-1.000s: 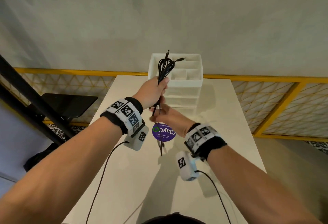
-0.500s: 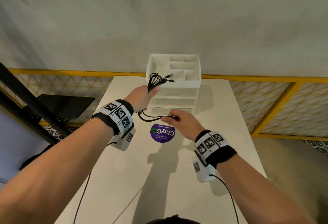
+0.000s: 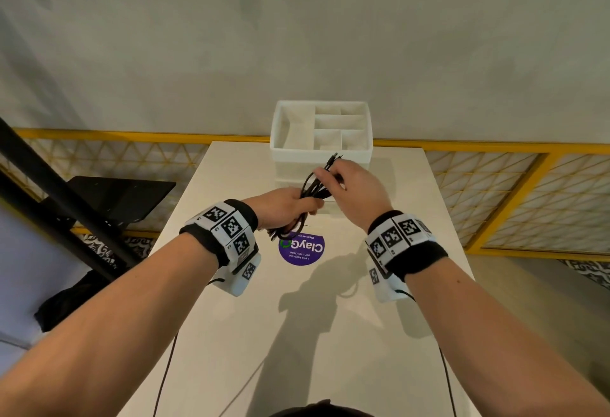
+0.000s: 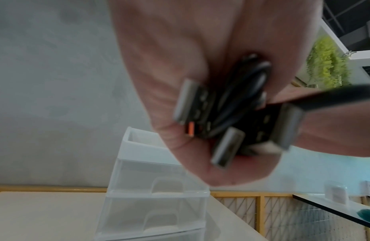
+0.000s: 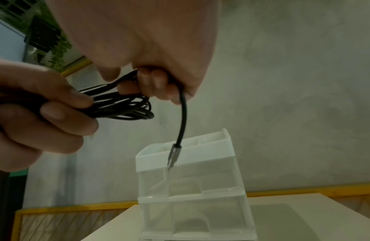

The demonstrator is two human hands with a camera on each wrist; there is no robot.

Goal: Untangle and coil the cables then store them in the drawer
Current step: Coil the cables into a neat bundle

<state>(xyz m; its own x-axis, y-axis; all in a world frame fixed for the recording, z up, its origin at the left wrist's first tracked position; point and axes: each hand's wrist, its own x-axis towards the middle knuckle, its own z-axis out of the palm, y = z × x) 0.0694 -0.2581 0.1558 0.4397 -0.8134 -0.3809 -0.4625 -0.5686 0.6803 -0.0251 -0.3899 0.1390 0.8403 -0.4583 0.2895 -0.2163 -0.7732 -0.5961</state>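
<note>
Black cables (image 3: pixel 308 197) clutched in left hand (image 3: pixel 280 207), pinched by right hand (image 3: pixel 358 190), before white drawer unit (image 3: pixel 321 152).

— What sort of place is this?
— An office pantry or shared break area, I'd say. The sticker (image 3: pixel 301 248) on the pale tabletop (image 3: pixel 297 334) asks people to keep the pantry clean.
— Anything else?
— Bare grey wall (image 3: pixel 297 36), yellow lattice railing (image 3: pixel 495 192), hanging plant (image 4: pixel 326 62), glass counter (image 4: pixel 334 207) at the right.
</note>
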